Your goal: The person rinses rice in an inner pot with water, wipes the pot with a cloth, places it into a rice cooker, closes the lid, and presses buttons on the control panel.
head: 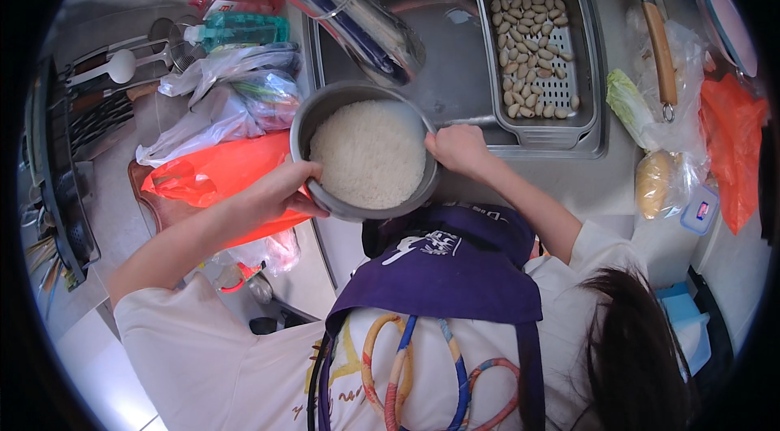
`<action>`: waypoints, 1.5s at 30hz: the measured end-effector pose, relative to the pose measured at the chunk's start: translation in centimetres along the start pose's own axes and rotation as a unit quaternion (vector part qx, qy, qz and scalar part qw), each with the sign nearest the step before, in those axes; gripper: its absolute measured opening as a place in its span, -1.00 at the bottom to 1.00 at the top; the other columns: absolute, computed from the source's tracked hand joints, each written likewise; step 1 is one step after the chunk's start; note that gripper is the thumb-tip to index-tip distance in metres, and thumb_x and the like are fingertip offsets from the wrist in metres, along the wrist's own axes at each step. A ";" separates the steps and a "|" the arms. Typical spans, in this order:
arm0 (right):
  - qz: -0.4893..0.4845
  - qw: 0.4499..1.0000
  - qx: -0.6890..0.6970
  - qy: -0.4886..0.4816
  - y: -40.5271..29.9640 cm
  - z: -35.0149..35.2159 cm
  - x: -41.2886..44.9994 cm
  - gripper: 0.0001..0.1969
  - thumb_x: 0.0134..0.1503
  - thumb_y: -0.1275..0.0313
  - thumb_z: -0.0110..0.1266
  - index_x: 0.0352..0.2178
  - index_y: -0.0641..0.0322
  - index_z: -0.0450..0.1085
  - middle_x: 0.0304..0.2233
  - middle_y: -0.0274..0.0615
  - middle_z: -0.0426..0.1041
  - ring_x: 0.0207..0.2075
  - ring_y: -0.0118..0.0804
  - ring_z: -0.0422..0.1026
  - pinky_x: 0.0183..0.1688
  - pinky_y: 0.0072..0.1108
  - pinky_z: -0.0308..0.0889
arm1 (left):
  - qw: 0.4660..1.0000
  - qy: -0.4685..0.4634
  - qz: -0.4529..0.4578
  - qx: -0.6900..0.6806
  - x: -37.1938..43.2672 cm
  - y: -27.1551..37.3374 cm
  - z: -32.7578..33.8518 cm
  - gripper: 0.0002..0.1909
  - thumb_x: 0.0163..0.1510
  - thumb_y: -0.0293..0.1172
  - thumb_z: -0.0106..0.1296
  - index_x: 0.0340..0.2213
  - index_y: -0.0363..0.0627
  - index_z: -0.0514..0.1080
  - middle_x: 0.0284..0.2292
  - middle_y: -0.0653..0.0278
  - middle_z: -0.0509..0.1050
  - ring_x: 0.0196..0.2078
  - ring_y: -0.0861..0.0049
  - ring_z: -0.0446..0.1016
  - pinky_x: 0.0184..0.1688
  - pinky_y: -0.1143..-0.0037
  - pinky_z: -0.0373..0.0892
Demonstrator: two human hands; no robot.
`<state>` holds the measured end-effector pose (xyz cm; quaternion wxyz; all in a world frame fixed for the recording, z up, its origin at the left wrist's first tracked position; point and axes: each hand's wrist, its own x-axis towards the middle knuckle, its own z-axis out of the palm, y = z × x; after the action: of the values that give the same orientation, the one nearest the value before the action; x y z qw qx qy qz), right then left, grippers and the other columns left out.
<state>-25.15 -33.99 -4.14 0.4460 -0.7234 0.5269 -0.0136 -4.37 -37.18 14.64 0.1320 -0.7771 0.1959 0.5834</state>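
A round grey metal pot [429, 187] hangs just in front of the sink's near left corner, between my two hands. White rice [368, 157] fills much of it, with a little cloudy water at the upper right. My left hand [292, 193] grips the lower left rim, thumb over the edge and fingers beneath. At the right rim, my right hand [458, 149] is closed on the pot's edge. The wide chrome tap body [365, 35] reaches down over the sink basin [448, 90], its end just beyond the pot's far rim. Whether water runs from it cannot be made out.
A perforated metal colander [563, 133] holding several pale nuts or cloves [529, 53] sits across the sink's right part. Left are plastic bags [225, 102], a red bag [219, 163], a green bottle [244, 30] and a knife rack [67, 175]. Right lie a cabbage piece [631, 105] and a wooden-handled pan [659, 53].
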 end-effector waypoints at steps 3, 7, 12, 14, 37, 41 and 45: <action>-0.041 0.999 -0.002 0.002 0.3 -0.4 -0.4 -0.55 0.02 0.24 -0.37 -0.58 0.32 0.43 -0.55 0.02 0.43 -0.43 -0.02 0.43 -0.32 -0.32 0.30 | 0.993 -0.004 0.002 -0.115 0.6 -3.4 -0.2 -0.62 -0.18 -0.53 -0.20 -0.24 -0.41 0.20 -0.41 0.04 0.41 -0.44 0.33 0.47 -0.38 0.42 0.47; 0.004 0.995 -0.031 0.097 -0.2 -6.3 -2.7 -0.51 0.09 0.14 -0.37 -0.59 0.28 0.42 -0.60 0.04 0.41 -0.50 0.00 0.41 -0.41 -0.31 0.30 | 0.974 0.004 0.064 -0.219 1.7 -5.8 0.8 -0.69 -0.25 -0.59 -0.22 -0.36 -0.47 0.25 -0.41 0.02 0.42 -0.42 0.35 0.47 -0.32 0.40 0.46; -0.128 0.930 0.098 0.329 -4.2 -17.1 -6.9 -0.64 0.05 0.15 -0.17 -0.36 0.24 0.36 -0.68 -0.15 0.37 -0.59 -0.18 0.40 -0.57 -0.45 0.24 | 0.929 -0.016 0.086 -0.358 2.6 -7.9 1.1 -0.69 -0.26 -0.63 -0.20 -0.35 -0.48 0.22 -0.37 0.00 0.38 -0.38 0.34 0.45 -0.30 0.39 0.46; -0.154 0.927 0.086 0.332 -5.9 -19.0 -7.7 -0.65 0.04 0.16 -0.12 -0.33 0.24 0.34 -0.68 -0.19 0.36 -0.59 -0.21 0.39 -0.58 -0.47 0.23 | 0.915 -0.021 0.098 -0.390 2.4 -7.6 1.6 -0.72 -0.26 -0.62 -0.18 -0.38 -0.44 0.24 -0.39 0.06 0.37 -0.39 0.39 0.44 -0.28 0.42 0.46; 0.018 0.719 -0.651 0.244 7.9 -24.9 5.8 -0.49 0.00 0.44 -0.30 0.01 0.43 -0.01 0.12 -0.10 -0.08 0.18 -0.31 -0.18 0.19 -0.48 -0.32 | 0.860 -0.065 0.218 -0.456 2.6 -2.3 2.2 -0.87 -0.24 -0.62 -0.16 -0.50 -0.33 0.25 -0.51 0.18 0.35 -0.50 0.49 0.41 -0.45 0.50 0.46; 0.083 0.740 -0.630 0.221 10.9 -25.0 6.2 -0.49 -0.01 0.42 -0.27 0.02 0.40 0.00 0.14 -0.15 -0.14 0.19 -0.30 -0.23 0.18 -0.47 -0.30 | 0.868 -0.066 0.206 -0.447 2.2 -2.1 2.4 -0.92 -0.23 -0.63 -0.14 -0.56 -0.30 0.26 -0.53 0.21 0.35 -0.51 0.52 0.39 -0.43 0.51 0.45; 0.058 0.774 -0.581 0.245 7.1 -24.0 5.4 -0.59 -0.02 0.37 -0.18 -0.13 0.39 0.21 0.04 -0.05 0.09 0.10 -0.25 0.02 0.10 -0.50 -0.04 | 0.867 -0.073 0.200 -0.451 1.9 -2.0 2.7 -0.93 -0.21 -0.61 -0.15 -0.55 -0.31 0.26 -0.54 0.21 0.35 -0.53 0.50 0.43 -0.46 0.52 0.48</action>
<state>-39.81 -53.61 3.17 -0.2030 -0.7853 0.5668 0.1441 -5.27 -34.52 12.03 -0.3379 -0.6516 0.0526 0.6771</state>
